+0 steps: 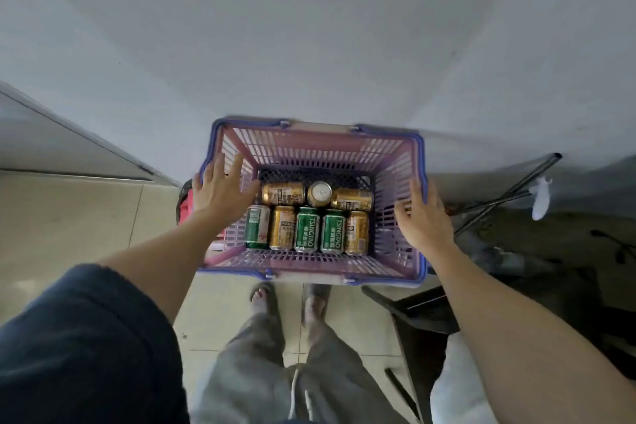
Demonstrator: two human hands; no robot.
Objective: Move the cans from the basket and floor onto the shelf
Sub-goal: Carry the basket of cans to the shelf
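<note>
A pink plastic basket (395,148) with a blue rim and folded blue handles stands on the floor against a grey wall. Several cans lie in it: gold ones (283,193), green Tsingtao ones (307,229), and a green-and-white one (257,226) at the left. One gold can (319,193) stands upright in the back row. My left hand (216,193) hovers over the basket's left rim with fingers spread and holds nothing. My right hand (421,217) is at the right rim, fingers loosely extended along the blue edge, thumb inside the basket. No shelf is plainly visible.
A red object (185,205) sits behind the basket's left side. Black metal rods (509,196) and a white rag (540,200) lie to the right. A dark frame (423,313) stands at lower right. My sandalled feet (265,296) are on the tiled floor just before the basket.
</note>
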